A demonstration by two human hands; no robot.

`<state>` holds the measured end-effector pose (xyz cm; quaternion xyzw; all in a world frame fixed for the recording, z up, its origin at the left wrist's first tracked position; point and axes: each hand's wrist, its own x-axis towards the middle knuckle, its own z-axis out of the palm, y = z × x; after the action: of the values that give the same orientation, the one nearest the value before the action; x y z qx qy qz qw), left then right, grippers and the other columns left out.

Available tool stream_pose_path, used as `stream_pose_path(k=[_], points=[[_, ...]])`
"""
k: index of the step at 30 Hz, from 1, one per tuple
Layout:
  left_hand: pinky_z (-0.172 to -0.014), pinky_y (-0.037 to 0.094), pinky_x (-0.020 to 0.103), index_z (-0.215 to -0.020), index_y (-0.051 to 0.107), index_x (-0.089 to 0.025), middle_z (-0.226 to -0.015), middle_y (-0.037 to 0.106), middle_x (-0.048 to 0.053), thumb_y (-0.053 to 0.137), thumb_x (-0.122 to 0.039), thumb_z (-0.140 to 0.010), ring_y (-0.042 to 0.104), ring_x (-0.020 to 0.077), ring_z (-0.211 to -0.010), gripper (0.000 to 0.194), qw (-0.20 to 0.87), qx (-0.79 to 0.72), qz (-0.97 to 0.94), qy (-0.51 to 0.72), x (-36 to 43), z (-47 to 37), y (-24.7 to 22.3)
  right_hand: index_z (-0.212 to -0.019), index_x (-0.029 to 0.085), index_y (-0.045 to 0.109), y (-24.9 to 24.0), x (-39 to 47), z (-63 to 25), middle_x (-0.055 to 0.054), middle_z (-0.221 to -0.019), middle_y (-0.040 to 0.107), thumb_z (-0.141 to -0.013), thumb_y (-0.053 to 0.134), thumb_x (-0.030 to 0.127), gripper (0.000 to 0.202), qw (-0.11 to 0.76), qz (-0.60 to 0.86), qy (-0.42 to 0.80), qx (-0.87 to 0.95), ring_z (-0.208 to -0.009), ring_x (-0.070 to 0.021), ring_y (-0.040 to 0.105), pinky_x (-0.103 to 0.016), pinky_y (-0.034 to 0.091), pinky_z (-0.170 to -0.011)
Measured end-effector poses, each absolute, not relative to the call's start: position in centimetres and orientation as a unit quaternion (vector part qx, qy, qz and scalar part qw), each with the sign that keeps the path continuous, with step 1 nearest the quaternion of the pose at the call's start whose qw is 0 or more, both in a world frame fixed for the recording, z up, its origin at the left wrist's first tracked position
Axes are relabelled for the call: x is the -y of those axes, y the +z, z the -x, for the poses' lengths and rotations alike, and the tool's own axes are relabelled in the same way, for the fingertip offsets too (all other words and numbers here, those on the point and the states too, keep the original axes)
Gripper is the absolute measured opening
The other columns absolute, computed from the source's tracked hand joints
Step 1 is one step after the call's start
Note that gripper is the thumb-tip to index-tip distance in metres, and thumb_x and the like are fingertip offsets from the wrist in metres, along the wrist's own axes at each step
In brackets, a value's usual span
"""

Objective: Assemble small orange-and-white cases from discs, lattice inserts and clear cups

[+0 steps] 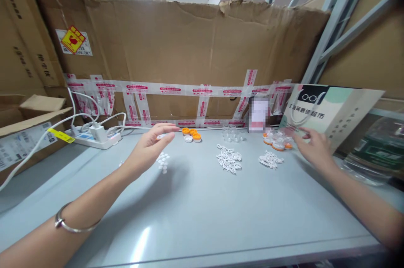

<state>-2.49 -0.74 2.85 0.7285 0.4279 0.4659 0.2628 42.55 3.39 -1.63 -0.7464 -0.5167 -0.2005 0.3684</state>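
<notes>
My left hand hovers over the left part of the table, fingers stretched to the right and thumb apart, holding nothing I can see. Below it lie several small white discs. Just right of its fingertips are orange and white round caps. My right hand is at the right, beside a pile of clear and orange round pieces; its fingers look slightly apart, and whether they touch the pile is unclear. White spoked plastic parts and a smaller heap of white parts lie between my hands.
Clear round pieces stand at the back. A blurred-out upright card leans behind. A paper bag and a large plastic bottle are at the right. A power strip with cables lies left, before a taped cardboard wall.
</notes>
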Motion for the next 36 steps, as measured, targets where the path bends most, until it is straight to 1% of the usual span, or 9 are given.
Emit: stream_pose_path(k=[3,6,10,14,17,20,28,33,36], points=[[-0.076,0.042,0.025,-0.101,0.061,-0.022,-0.108,0.06,0.003,0.045,-0.044,-0.083,0.052,0.0199,-0.098,0.033,0.234,-0.47,-0.708,0.473,0.1,3.7,3.6,-0.112,0.02,0.052,0.4,-1.5,-38.1,-0.012,-0.099,0.055,-0.083,0.046,0.038,0.034,0.481,0.65,-0.158,0.566,-0.083,-0.0189,0.051,-0.028,0.04,-0.069],[-0.066,0.04,0.024,-0.087,0.065,-0.018,-0.089,0.066,0.003,0.048,-0.049,-0.079,0.056,0.0184,-0.081,0.036,0.196,-0.527,-0.719,0.408,-0.8,4.9,4.0,-0.107,0.022,0.05,2.2,-0.2,-32.4,-0.007,-0.092,0.058,-0.083,0.048,0.037,0.029,0.523,0.565,-0.051,0.636,-0.075,-0.0161,0.052,-0.026,0.039,-0.063],[-0.063,0.039,0.024,-0.069,0.064,-0.017,-0.075,0.066,0.002,0.054,-0.052,-0.073,0.057,0.0178,-0.072,0.036,0.14,-0.564,-0.766,0.276,-2.1,6.3,3.6,-0.088,0.021,0.056,2.6,-0.2,-26.1,-0.003,-0.084,0.061,-0.082,0.049,0.03,0.012,0.377,0.475,0.054,0.793,-0.074,-0.0152,0.053,-0.026,0.038,-0.065],[-0.064,0.039,0.026,-0.068,0.062,-0.018,-0.078,0.067,0.003,0.051,-0.043,-0.074,0.059,0.021,-0.075,0.028,0.05,-0.596,-0.782,0.175,-3.3,7.7,2.7,-0.074,0.02,0.056,0.8,-1.1,-23.0,-0.001,-0.071,0.061,-0.083,0.048,0.034,0.018,0.272,0.454,0.1,0.842,-0.064,-0.0139,0.052,-0.026,0.036,-0.06],[-0.069,0.04,0.027,-0.073,0.062,-0.018,-0.084,0.067,0.005,0.048,-0.027,-0.072,0.059,0.0221,-0.08,0.017,0.021,-0.597,-0.79,0.139,-4.6,9.1,2.0,-0.065,0.018,0.052,-0.6,-1.5,-23.0,0.0,-0.062,0.056,-0.083,0.045,0.046,0.033,0.27,0.472,0.11,0.832,-0.059,-0.0121,0.048,-0.024,0.034,-0.056],[-0.072,0.041,0.028,-0.079,0.062,-0.017,-0.089,0.067,0.008,0.046,-0.021,-0.067,0.059,0.0235,-0.084,0.02,0.018,-0.622,-0.771,0.132,-5.9,11.1,1.6,-0.063,0.017,0.05,-1.0,-1.5,-23.8,0.0,-0.061,0.055,-0.084,0.041,0.051,0.04,0.279,0.479,0.121,0.824,-0.059,-0.0116,0.047,-0.024,0.035,-0.057],[-0.059,0.041,0.023,-0.067,0.066,-0.019,-0.071,0.068,0.003,0.057,-0.029,-0.056,0.06,0.0195,-0.068,0.018,0.112,-0.647,-0.754,0.003,-5.3,15.7,3.3,-0.069,0.018,0.055,-0.3,-1.5,-24.7,-0.001,-0.069,0.059,-0.084,0.041,0.051,0.039,0.27,0.482,0.153,0.819,-0.064,-0.0127,0.049,-0.024,0.036,-0.06],[-0.057,0.04,0.021,-0.076,0.067,-0.021,-0.079,0.068,0.002,0.058,-0.042,-0.059,0.059,0.0185,-0.072,0.028,0.143,-0.636,-0.757,-0.046,-3.4,14.9,4.7,-0.069,0.018,0.055,-0.4,-1.8,-24.8,-0.001,-0.066,0.057,-0.084,0.041,0.05,0.038,0.264,0.484,0.161,0.818,-0.062,-0.012,0.047,-0.024,0.036,-0.058],[-0.055,0.04,0.021,-0.075,0.067,-0.02,-0.078,0.068,0.002,0.06,-0.037,-0.056,0.058,0.0181,-0.069,0.026,0.138,-0.635,-0.756,-0.079,-3.3,14.2,4.3,-0.071,0.017,0.056,-0.6,-1.9,-24.9,-0.001,-0.066,0.056,-0.084,0.041,0.05,0.038,0.255,0.484,0.171,0.819,-0.062,-0.0118,0.046,-0.024,0.036,-0.059]])
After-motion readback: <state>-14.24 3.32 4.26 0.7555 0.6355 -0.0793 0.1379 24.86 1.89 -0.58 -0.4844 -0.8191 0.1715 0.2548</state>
